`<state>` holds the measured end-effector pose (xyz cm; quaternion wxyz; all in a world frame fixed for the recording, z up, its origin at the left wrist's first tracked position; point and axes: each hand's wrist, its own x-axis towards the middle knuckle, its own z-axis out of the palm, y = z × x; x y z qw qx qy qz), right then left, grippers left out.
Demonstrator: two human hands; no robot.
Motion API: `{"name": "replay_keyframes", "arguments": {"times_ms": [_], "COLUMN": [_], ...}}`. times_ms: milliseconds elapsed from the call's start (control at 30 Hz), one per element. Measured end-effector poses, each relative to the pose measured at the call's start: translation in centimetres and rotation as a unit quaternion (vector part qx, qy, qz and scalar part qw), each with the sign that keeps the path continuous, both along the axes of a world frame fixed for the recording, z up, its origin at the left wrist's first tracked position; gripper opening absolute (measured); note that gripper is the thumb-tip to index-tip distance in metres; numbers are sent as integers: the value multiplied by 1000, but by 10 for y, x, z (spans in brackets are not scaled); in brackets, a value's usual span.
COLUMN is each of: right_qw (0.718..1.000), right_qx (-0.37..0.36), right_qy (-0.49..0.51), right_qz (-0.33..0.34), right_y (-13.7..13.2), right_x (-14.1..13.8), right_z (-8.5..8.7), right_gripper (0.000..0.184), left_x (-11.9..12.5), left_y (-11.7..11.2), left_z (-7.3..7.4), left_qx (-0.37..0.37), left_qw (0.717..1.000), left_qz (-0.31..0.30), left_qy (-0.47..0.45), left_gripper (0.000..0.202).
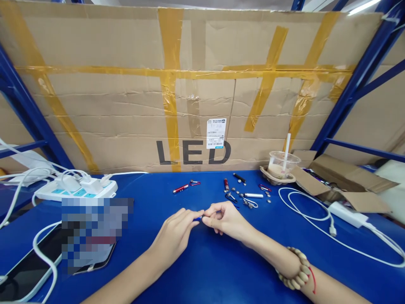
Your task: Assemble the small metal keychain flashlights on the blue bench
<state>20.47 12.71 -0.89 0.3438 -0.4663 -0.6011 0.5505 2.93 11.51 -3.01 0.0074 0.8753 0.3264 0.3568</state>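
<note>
My left hand [179, 230] is closed in a pinch around a small blue tube [198, 218], seemingly a mini flashlight like those lying farther back; most of it is hidden by fingers. At the tube's right end, my right hand [224, 217] has thumb and forefinger pressed together; what they grip is too small to make out. Beyond the hands lie a red mini flashlight [180, 188] with a red carabiner clip [195, 183], a second red tube [226, 184], a black tube [239, 177] and a silver tube [253, 195]. Several small button cells [238, 192] are scattered among them.
A white power strip [109, 190] and a phone [31, 261] are on the left. At right stand a plastic cup [278, 169] with a straw, an open cardboard box [363, 200] and a white charger [348, 214] with looped cable. A large carton [126, 126] walls off the back.
</note>
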Motion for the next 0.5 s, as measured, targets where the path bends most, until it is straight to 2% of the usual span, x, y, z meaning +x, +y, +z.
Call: {"name": "replay_keyframes", "arguments": {"times_ms": [267, 400, 500], "right_qw": [999, 991, 969], "right_qx": [40, 125, 221], "right_qy": [15, -35, -109], "right_qz": [-1, -10, -27], "right_y": [4, 7, 7], "right_x": [1, 4, 8], "right_z": [-4, -5, -5], "right_gripper": [43, 38, 28], "left_x": [0, 0, 1], "left_y": [2, 1, 1], "left_z": [7, 10, 10], "left_qx": [-53, -80, -112], "left_qw": [998, 996, 992], "left_qz": [13, 21, 30], "left_qy": [-18, -22, -40], "left_gripper": [25, 24, 22]}}
